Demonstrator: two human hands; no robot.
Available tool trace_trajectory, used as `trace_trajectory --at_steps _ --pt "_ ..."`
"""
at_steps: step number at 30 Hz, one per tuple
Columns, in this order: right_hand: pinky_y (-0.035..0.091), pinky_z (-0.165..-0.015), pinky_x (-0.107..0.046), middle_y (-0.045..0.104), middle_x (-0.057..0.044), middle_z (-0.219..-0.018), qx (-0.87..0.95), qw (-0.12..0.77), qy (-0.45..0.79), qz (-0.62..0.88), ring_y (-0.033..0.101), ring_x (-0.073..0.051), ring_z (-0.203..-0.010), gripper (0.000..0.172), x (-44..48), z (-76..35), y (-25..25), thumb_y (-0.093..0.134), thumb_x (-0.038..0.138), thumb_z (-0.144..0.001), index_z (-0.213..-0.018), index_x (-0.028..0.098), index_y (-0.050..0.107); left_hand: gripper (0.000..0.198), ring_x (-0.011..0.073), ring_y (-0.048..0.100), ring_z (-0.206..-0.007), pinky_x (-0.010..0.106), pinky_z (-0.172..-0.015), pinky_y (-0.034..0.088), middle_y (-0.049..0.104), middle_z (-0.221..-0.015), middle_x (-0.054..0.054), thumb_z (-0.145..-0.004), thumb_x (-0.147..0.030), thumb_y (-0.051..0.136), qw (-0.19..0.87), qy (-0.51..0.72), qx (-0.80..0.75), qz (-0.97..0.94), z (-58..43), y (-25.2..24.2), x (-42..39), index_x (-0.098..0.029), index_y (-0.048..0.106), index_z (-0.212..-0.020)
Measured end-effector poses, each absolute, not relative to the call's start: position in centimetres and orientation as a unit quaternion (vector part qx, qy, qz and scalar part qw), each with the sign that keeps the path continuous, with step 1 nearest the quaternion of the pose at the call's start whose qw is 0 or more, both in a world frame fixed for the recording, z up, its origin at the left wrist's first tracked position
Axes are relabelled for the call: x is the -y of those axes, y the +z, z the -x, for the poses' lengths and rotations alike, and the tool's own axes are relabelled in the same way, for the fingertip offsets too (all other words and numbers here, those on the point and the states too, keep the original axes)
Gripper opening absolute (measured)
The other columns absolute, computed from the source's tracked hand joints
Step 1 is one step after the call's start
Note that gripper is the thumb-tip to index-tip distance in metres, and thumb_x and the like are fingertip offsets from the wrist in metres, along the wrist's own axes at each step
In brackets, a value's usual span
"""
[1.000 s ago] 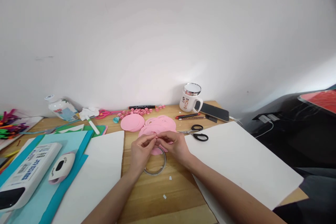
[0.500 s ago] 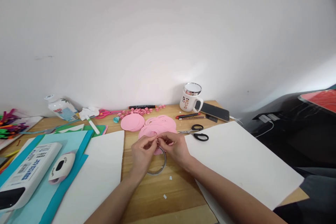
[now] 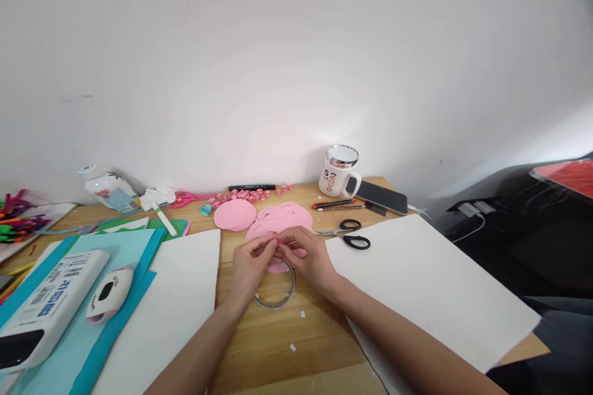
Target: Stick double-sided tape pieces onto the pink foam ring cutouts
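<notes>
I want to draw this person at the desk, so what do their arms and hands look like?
The left arm and right arm are bare, with no sleeves showing anywhere in the picture. The left hand and right hand wear no gloves. I can't see a watch, bracelet or ring, though the hands look small here.

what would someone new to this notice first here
Both hands meet in the middle, the left hand and right hand pinching a small pink paper piece above a clear tape ring. Just behind lie pink paper circles, with black scissors to the right and a white mug at the back.
</notes>
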State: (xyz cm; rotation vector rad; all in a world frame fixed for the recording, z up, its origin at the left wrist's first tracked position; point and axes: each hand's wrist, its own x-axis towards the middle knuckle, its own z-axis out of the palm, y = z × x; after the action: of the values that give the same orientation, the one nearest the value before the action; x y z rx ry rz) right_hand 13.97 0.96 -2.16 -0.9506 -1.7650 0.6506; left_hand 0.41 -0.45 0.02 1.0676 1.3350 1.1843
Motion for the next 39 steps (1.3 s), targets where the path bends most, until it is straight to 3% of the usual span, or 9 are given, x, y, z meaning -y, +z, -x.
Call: trace_trajectory --at_steps 8,14,18,23,32,39 --pt "0.052 -0.068 -0.028 0.065 -0.005 -0.084 0.726 0.509 0.268 0.377 0.061 -0.015 -0.075 0.012 -1.1 -13.9 -2.3 0.056 0.017 -0.077 -0.086 0.021 0.063 0.022 0.0196 0.066 -0.054 0.03 -0.053 0.056 0.071 -0.064 0.004 -0.071 -0.035 0.062 0.525 0.49 -0.534 -0.446 -0.4 0.1 0.4 -0.015 0.071 -0.076" --pt "0.052 -0.062 -0.025 0.061 -0.008 -0.09 0.715 0.498 0.231 0.432 0.061 -0.015 -0.075 0.01 -5.0 -15.9 -1.9 0.054 0.018 -0.078 -0.081 0.018 0.064 0.024 0.015 0.061 -0.053 0.024 -0.051 0.052 0.067 -0.062 0.004 -0.072 -0.037 0.06 0.471 0.523 -0.548 -0.453 -0.1 0.0 0.4 -0.014 0.067 -0.072" --pt "0.048 -0.06 -0.026 0.058 -0.006 -0.081 0.72 0.423 0.128 0.535 0.057 -0.013 -0.063 0.011 -9.9 -17.8 -1.5 0.052 0.017 -0.079 -0.077 0.016 0.063 0.027 0.0118 0.056 -0.046 0.021 -0.045 0.046 0.063 -0.059 0.002 -0.073 -0.04 0.058 0.426 0.536 -0.556 -0.471 0.2 0.1 0.3 -0.014 0.066 -0.069" --pt "0.043 -0.068 -0.029 0.058 -0.008 -0.082 0.721 0.355 0.073 0.591 0.054 -0.017 -0.072 0.013 -14.3 -17.6 -2.1 0.05 0.013 -0.078 -0.076 0.015 0.063 0.027 0.0111 0.053 -0.045 0.019 -0.042 0.043 0.061 -0.057 0.001 -0.076 -0.038 0.055 0.366 0.531 -0.572 -0.507 0.4 0.1 0.4 -0.015 0.066 -0.071" --pt "0.041 -0.067 -0.028 0.058 -0.008 -0.083 0.714 0.334 0.096 0.608 0.054 -0.017 -0.071 0.011 -16.1 -16.5 -3.2 0.053 0.013 -0.078 -0.076 0.013 0.064 0.023 0.014 0.058 -0.055 0.02 -0.047 0.043 0.065 -0.066 0.003 -0.078 -0.034 0.053 0.309 0.516 -0.578 -0.551 0.7 -0.4 0.5 -0.018 0.069 -0.074" --pt "0.044 -0.064 -0.027 0.061 -0.006 -0.08 0.722 0.378 0.17 0.553 0.056 -0.014 -0.065 0.01 -12.9 -17.0 -0.1 0.057 0.019 -0.077 -0.077 0.015 0.065 0.025 0.0142 0.056 -0.052 0.021 -0.048 0.044 0.063 -0.059 0.002 -0.077 -0.036 0.054 0.304 0.529 -0.586 -0.534 1.1 -0.4 0.2 -0.018 0.069 -0.075"
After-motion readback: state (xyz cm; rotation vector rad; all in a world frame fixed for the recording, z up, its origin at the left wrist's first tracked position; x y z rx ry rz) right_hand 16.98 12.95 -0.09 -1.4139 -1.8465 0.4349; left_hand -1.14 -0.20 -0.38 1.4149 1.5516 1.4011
